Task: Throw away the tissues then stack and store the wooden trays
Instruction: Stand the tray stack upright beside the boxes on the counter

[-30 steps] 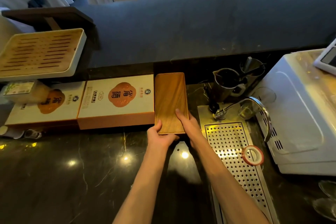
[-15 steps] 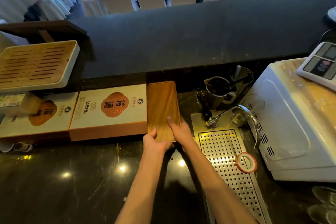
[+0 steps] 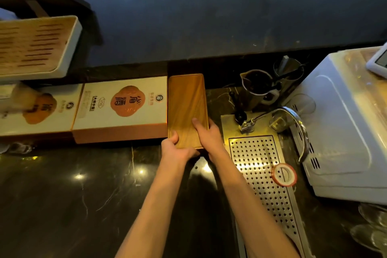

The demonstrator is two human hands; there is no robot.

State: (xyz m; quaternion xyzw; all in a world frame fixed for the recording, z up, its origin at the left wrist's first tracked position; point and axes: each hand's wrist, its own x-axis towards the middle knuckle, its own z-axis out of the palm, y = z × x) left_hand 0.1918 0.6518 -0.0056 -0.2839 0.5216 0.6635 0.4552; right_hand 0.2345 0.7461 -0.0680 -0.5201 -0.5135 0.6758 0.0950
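Wooden trays (image 3: 187, 107) lie lengthwise at the back edge of the surface (image 3: 62, 205), far end at the dark ledge (image 3: 209, 27), left side along the printed box (image 3: 121, 109), apparently touching. Stack count: can't tell.

Left hand (image 3: 176, 150) grip: thumb on top, fingers curled under the near end. Right hand (image 3: 208, 135) grip: thumb on top, fingers round the near right corner.

Likely the storing step, nearly done. No tissues in view.

Next: seat it square, let go, pull back toward the near edge, where there's open room. Right side is tight, with the perforated drain tray (image 3: 261, 165) and tap (image 3: 272, 115) just beside.

View tipped lower, left hand's (image 3: 176, 151) thumb now over wooden tray (image 3: 186, 100) corner
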